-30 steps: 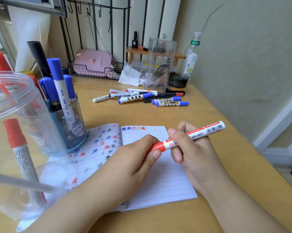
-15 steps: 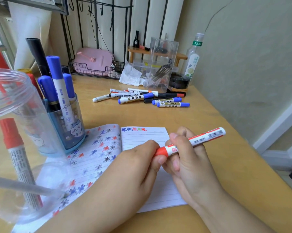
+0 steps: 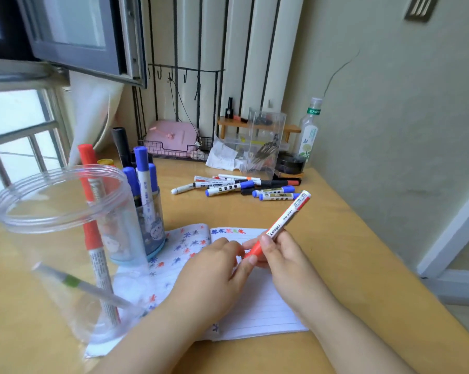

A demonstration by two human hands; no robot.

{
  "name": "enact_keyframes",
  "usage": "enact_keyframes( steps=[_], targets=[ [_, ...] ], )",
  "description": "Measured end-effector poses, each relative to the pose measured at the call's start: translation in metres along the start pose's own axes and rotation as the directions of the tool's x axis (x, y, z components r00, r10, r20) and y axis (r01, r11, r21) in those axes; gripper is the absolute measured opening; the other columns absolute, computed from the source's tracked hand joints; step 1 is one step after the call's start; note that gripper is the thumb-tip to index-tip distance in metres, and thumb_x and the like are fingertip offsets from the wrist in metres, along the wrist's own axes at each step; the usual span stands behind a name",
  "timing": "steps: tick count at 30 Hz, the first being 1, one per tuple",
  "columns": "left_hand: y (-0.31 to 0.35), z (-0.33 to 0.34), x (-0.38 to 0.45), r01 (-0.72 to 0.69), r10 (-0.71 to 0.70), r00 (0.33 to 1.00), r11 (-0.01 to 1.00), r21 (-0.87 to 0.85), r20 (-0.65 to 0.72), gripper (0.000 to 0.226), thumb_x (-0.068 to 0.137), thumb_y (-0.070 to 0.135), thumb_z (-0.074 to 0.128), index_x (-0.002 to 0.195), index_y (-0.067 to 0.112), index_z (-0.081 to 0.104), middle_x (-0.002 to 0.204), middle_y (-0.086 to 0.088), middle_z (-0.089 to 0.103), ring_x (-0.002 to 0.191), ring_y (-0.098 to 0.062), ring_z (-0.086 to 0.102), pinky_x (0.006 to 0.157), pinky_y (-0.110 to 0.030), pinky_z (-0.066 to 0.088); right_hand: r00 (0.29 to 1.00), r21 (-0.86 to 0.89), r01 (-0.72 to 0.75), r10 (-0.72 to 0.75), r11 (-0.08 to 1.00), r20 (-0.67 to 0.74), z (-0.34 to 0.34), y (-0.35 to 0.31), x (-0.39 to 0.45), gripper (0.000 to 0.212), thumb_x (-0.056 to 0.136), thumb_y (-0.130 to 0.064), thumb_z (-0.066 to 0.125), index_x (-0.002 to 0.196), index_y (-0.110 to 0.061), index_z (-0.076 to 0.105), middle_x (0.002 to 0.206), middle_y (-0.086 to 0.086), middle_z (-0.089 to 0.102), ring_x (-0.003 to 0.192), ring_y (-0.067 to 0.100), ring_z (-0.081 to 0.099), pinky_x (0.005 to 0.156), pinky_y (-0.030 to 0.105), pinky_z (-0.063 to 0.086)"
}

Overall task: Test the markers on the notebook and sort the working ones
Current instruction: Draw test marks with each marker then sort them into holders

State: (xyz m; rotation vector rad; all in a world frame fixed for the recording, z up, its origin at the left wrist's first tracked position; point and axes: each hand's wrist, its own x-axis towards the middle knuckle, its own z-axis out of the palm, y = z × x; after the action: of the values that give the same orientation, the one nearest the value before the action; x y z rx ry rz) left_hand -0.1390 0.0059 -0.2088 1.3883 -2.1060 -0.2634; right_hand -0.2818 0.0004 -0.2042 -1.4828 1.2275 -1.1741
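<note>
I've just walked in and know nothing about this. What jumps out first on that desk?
Both hands meet over the open notebook: the right hand grips a red marker while the left hand pinches its red cap end. Left of them a big clear jar holds a red marker, with a blue cup of markers behind it. Farther back lies a loose pile of markers.

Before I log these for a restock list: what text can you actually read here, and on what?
"Chingli", roughly, upside down: red marker held by both hands.
Model number beside it: too blurred.
Green neck label on plastic bottle: Chinese characters, unreadable.
Marker pile, cup markers: print too small.
</note>
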Motion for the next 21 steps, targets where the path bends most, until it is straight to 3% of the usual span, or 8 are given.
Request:
enact_keyframes(
  steps=[2, 3, 5, 8, 11, 16, 18, 21],
  targets=[
    [0.009, -0.007, 0.001, 0.008, -0.006, 1.0, 0.995, 0.095, -0.021, 0.038, 0.094, 0.052, 0.03, 0.114, 0.027, 0.052, 0.104, 0.007, 0.054, 0.095, -0.014, 0.053, 0.077, -0.032, 0.043, 0.999, -0.132, 0.033, -0.036, 0.991, -0.024, -0.005, -0.008, 0.004, 0.018, 0.099, -0.029, 0.04, 0.095, -0.017, 0.052, 0.074, -0.005, 0.068, 0.077, 0.01, 0.066, 0.088, 0.044, 0.051],
    [0.014, -0.012, 0.0, -0.004, 0.009, 0.999, 0.992, 0.125, -0.039, 0.038, 0.095, 0.051, 0.031, 0.117, 0.025, 0.049, 0.107, 0.006, 0.055, 0.098, -0.016, 0.054, 0.077, -0.031, 0.043, 0.997, -0.18, 0.061, -0.067, 0.982, -0.026, -0.007, -0.014, 0.005, 0.016, 0.099, -0.029, 0.041, 0.095, -0.02, 0.053, 0.065, -0.009, 0.063, 0.068, 0.008, 0.062, 0.086, 0.045, 0.051],
    [0.024, -0.028, -0.005, -0.026, 0.038, 0.995, 0.991, 0.128, -0.094, 0.036, 0.096, 0.047, 0.033, 0.12, 0.024, 0.046, 0.111, 0.006, 0.055, 0.1, -0.017, 0.054, 0.077, -0.031, 0.043, 0.99, -0.221, 0.126, -0.136, 0.967, -0.033, -0.01, -0.034, 0.008, 0.014, 0.097, -0.027, 0.044, 0.099, -0.028, 0.058, 0.05, -0.012, 0.051, 0.053, 0.005, 0.05, 0.069, 0.029, 0.053],
    [0.027, -0.055, -0.034, -0.071, 0.089, 0.964, 0.994, 0.081, -0.252, 0.034, 0.092, 0.046, 0.034, 0.113, 0.025, 0.05, 0.1, 0.013, 0.06, 0.085, -0.007, 0.055, 0.066, -0.027, 0.044, 0.961, -0.21, 0.265, -0.277, 0.941, -0.028, -0.007, -0.077, 0.003, 0.008, 0.091, -0.024, 0.058, 0.092, -0.026, 0.065, 0.042, -0.01, 0.044, 0.041, 0.006, 0.037, 0.043, 0.015, 0.033],
    [0.016, -0.08, -0.073, -0.103, 0.136, 0.909, 0.989, 0.105, -0.393, 0.022, 0.085, 0.04, 0.043, 0.097, 0.026, 0.054, 0.079, 0.017, 0.058, 0.067, -0.002, 0.052, 0.05, -0.02, 0.042, 0.921, -0.088, 0.374, -0.381, 0.923, -0.077, 0.005, -0.114, 0.001, 0.011, 0.078, -0.026, 0.071, 0.078, -0.018, 0.063, 0.041, -0.005, 0.045, 0.04, 0.009, 0.037, 0.044, 0.019, 0.033],
    [-0.001, -0.121, -0.116, -0.002, 0.047, 0.829, 0.997, 0.081, -0.558, 0.016, 0.081, 0.038, 0.047, 0.096, 0.033, 0.047, 0.077, 0.019, 0.051, 0.067, -0.002, 0.05, 0.056, -0.022, 0.04, 0.877, 0.164, 0.48, -0.477, 0.862, -0.058, 0.045, -0.163, 0.004, 0.01, 0.075, -0.023, 0.074, 0.07, -0.023, 0.066, 0.053, -0.01, 0.055, 0.053, 0.013, 0.046, 0.047, 0.021, 0.038],
    [-0.006, -0.132, -0.124, 0.042, 0.013, 0.825, 0.996, 0.084, -0.566, 0.016, 0.08, 0.039, 0.046, 0.095, 0.034, 0.046, 0.076, 0.02, 0.05, 0.071, 0.002, 0.049, 0.058, -0.021, 0.04, 0.857, 0.06, 0.514, -0.515, 0.855, -0.005, 0.063, -0.174, 0.009, 0.013, 0.086, -0.025, 0.067, 0.074, -0.023, 0.064, 0.053, -0.014, 0.055, 0.055, 0.007, 0.048, 0.052, 0.019, 0.037],
    [-0.015, -0.14, -0.129, 0.101, -0.043, 0.837, 0.992, 0.077, -0.545, 0.015, 0.081, 0.036, 0.052, 0.094, 0.035, 0.046, 0.077, 0.02, 0.05, 0.074, 0.001, 0.049, 0.058, -0.024, 0.041, 0.827, -0.241, 0.562, -0.539, 0.791, 0.16, 0.086, -0.182, 0.011, 0.026, 0.095, -0.038, 0.05, 0.083, -0.02, 0.063, 0.055, -0.018, 0.056, 0.054, 0.001, 0.046, 0.062, 0.025, 0.036]
  ],
)
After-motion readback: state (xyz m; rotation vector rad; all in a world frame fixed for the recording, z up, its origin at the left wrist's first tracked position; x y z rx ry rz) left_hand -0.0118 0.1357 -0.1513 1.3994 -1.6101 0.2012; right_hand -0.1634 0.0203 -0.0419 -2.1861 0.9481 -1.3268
